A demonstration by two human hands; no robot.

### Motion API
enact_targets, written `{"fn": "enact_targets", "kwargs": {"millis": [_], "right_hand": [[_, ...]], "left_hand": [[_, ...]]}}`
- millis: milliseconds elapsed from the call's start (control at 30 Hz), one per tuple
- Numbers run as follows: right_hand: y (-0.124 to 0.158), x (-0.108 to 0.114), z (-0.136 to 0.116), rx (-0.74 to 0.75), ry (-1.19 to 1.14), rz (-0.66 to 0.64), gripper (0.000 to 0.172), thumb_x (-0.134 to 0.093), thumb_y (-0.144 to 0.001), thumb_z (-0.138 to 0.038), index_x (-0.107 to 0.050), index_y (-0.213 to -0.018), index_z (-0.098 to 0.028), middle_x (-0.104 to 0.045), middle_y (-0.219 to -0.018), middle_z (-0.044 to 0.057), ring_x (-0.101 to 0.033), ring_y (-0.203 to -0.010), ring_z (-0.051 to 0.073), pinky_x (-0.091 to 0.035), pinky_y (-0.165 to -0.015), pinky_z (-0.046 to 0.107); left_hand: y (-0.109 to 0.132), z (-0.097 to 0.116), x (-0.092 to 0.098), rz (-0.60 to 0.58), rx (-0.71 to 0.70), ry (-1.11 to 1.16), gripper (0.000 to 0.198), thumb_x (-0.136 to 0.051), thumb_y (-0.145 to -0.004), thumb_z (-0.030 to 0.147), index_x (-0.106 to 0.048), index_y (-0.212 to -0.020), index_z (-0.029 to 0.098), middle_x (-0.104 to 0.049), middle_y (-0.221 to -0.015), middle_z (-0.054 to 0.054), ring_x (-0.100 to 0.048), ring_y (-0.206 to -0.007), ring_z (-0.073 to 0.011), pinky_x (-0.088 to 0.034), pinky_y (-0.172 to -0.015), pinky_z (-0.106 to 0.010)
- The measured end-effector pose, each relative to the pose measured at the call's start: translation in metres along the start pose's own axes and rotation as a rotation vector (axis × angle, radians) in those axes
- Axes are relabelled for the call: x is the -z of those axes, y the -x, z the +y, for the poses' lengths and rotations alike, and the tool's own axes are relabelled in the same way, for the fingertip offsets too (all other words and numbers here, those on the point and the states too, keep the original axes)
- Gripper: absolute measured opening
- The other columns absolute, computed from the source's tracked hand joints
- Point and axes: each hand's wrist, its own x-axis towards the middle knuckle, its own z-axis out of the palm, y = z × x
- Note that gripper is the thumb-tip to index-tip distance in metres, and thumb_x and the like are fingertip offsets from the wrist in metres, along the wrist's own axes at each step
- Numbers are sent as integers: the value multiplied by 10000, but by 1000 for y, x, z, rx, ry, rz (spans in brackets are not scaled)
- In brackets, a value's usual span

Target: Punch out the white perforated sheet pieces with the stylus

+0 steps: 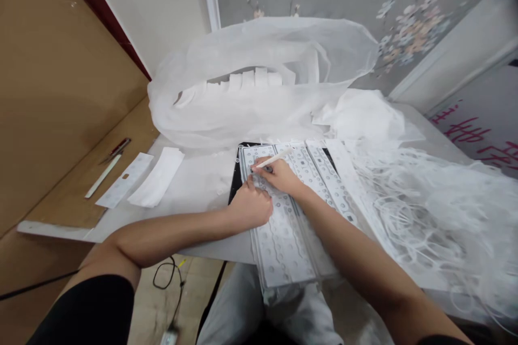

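My right hand (279, 175) is closed round a slim white pen-shaped tool (275, 158), its lower end near the upper left part of a printed white sheet (283, 248). Dark lines and small round marks cover the sheet. Beside it, my left hand (251, 205) rests on the sheet with its fingers curled in, close to the right fingertips. Whatever the left fingers may hold is hidden. Under the sheets lies a black board (237, 180), showing at the corners. More printed strips (334, 186) lie to the right of my right hand.
A large translucent bag (226, 118) with white curved pieces in it stands at the back. Tangled white strips (413, 221) heap up on the right. On the left lie a stack of white strips (157, 178), a perforated sheet (125, 180) and a red-handled tool (117, 148).
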Motion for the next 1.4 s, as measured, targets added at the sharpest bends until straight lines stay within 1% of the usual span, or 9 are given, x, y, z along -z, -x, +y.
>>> {"fn": "enact_targets", "kwargs": {"millis": [133, 233, 467, 600, 667, 733, 867, 967, 1400], "right_hand": [[2, 2, -2, 109, 129, -51, 163, -635, -968, -328, -779, -970, -251, -763, -1012, 62, -675, -1020, 268, -497, -916, 403], [4, 5, -9, 213, 272, -150, 188, -569, -1001, -270, -751, -1036, -237, -764, -1060, 73, -646, -1153, 272, -491, -991, 423], [2, 4, -16, 322, 623, -232, 236, -494, -1038, -205, -727, -1009, -224, -770, -1075, 50, -622, -1239, 254, -417, -1105, 442], [-2, 12, -7, 251, 649, 19, 234, -504, -1015, -206, -731, -1069, -206, -770, -1089, 92, -644, -1165, 279, -455, -1043, 455], [-4, 21, -3, 159, 552, 216, 255, -485, -1027, -240, -733, -1071, -200, -770, -1088, 96, -662, -1112, 272, -484, -1008, 435], [-5, 27, 0, 61, 382, 313, 253, -510, -1029, -308, -739, -1026, -201, -775, -1048, 79, -693, -1038, 251, -521, -953, 398], [-1, 21, -4, -12, 105, 149, 245, -594, -991, -379, -754, -940, -201, -787, -1002, 52, -732, -962, 221, -556, -891, 353], [2, 8, -8, -4, 98, 39, 217, -624, -975, -353, -775, -909, -212, -786, -1018, 54, -728, -1002, 222, -550, -921, 356], [3, 1, -3, -30, 303, 53, 172, -681, -951, -345, -803, -971, -225, -765, -1143, 91, -688, -1158, 271, -527, -1011, 424]], "left_hand": [[-1, 0, 2, 3, -15, -43, 283, -597, -922, 241, -806, -840, 69, -730, -779, -263, -722, -937, -424, -524, -757, -533], [-2, 0, 3, -1, -25, -85, 280, -603, -928, 238, -800, -789, 97, -725, -706, -208, -723, -766, -336, -535, -761, -495], [-2, 1, 6, -4, -26, -131, 303, -598, -950, 236, -794, -759, 104, -731, -682, -172, -692, -623, -251, -552, -772, -446], [-2, 2, 7, -7, -3, -132, 316, -603, -961, 256, -797, -768, 99, -745, -722, -188, -753, -772, -317, -555, -807, -457], [-1, 3, 7, -15, 5, -140, 330, -601, -970, 275, -797, -778, 92, -751, -748, -201, -758, -923, -388, -557, -798, -464], [-1, 3, 6, -30, 12, -142, 332, -599, -975, 284, -799, -795, 88, -756, -768, -210, -736, -1029, -430, -559, -783, -464], [-1, 2, 4, -19, 12, -127, 324, -603, -966, 284, -803, -796, 93, -761, -766, -202, -741, -1012, -406, -550, -790, -444], [-1, 1, 4, 3, 16, -117, 327, -603, -954, 276, -804, -786, 81, -759, -775, -223, -744, -974, -410, -540, -764, -438], [1, 0, -2, 36, 24, -87, 355, -551, -947, 260, -809, -795, 70, -747, -786, -249, -707, -1000, -441, -495, -713, -433]]}}
